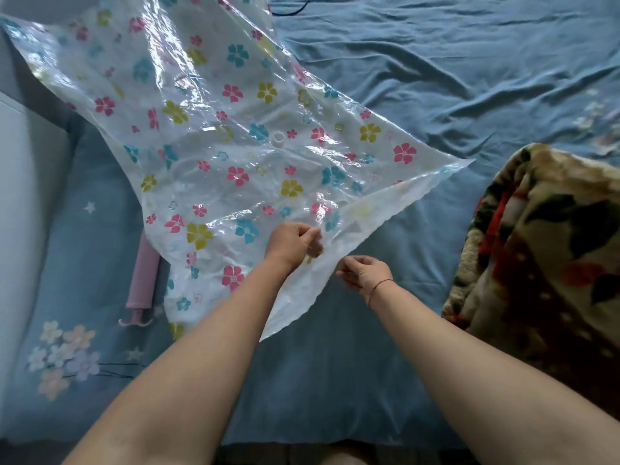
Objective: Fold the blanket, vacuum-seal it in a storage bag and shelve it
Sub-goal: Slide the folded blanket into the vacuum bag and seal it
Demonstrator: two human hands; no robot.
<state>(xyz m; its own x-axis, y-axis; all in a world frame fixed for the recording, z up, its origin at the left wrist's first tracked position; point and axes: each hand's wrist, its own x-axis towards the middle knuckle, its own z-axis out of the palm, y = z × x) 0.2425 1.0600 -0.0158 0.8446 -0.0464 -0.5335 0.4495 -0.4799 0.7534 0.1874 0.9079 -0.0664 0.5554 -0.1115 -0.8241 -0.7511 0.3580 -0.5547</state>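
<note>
A clear plastic storage bag [214, 135] printed with pink, blue and yellow flowers lies spread and partly lifted over the blue bed; a small white valve [279, 139] sits near its middle. My left hand [292, 244] pinches the bag's near scalloped edge. My right hand [364, 273], with a thin red band at the wrist, pinches the same edge a little to the right. The folded plush blanket [543, 256], cream with red and dark green flowers, rests on the bed at the right, apart from the bag.
A pink hand pump [142, 280] lies on the blue sheet [436, 78] left of the bag, partly under it. A black cord [292, 8] shows at the top. A white surface [20, 169] borders the bed on the left.
</note>
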